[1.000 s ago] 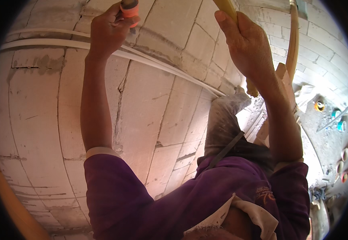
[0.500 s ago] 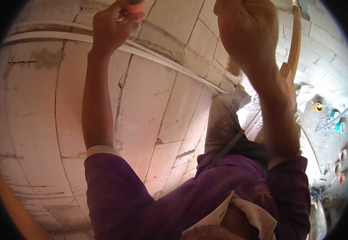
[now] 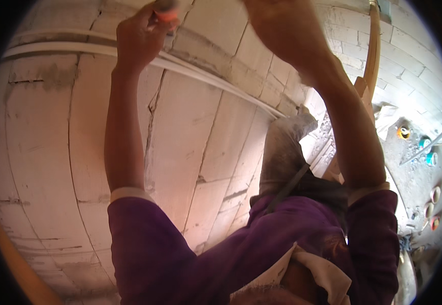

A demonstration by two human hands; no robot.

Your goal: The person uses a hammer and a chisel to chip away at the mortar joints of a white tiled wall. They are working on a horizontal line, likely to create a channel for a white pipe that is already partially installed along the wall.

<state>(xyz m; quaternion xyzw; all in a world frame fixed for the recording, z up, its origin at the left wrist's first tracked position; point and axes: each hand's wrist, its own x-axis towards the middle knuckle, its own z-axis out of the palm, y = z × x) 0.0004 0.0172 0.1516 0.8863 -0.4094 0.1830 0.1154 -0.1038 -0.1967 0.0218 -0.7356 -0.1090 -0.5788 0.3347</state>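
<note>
At the upper left, my left hand (image 3: pixel 138 43) is closed around a short orange-red piece (image 3: pixel 166 14) with a dark, rounded end. What kind of tool or part it is, I cannot make out. Behind that hand is a wall of large pale blocks (image 3: pixel 180 127). My right hand (image 3: pixel 287 28) is raised at the top, level with the left but apart from it. It is smeared by motion, and the top edge cuts off its fingers, so anything in them is hidden.
Thin white pipes or conduits (image 3: pixel 216 81) run slantwise along the wall. A wooden pole (image 3: pixel 373 51) stands at the right beyond my right forearm. On the grey floor at the right lie an orange can (image 3: pixel 403 132), a teal can (image 3: pixel 431 159) and several other round items.
My right hand has swung up and to the left, its fingers passing out of the frame; before, it showed as a fist. My left hand and the orange-red piece have shifted slightly left.
</note>
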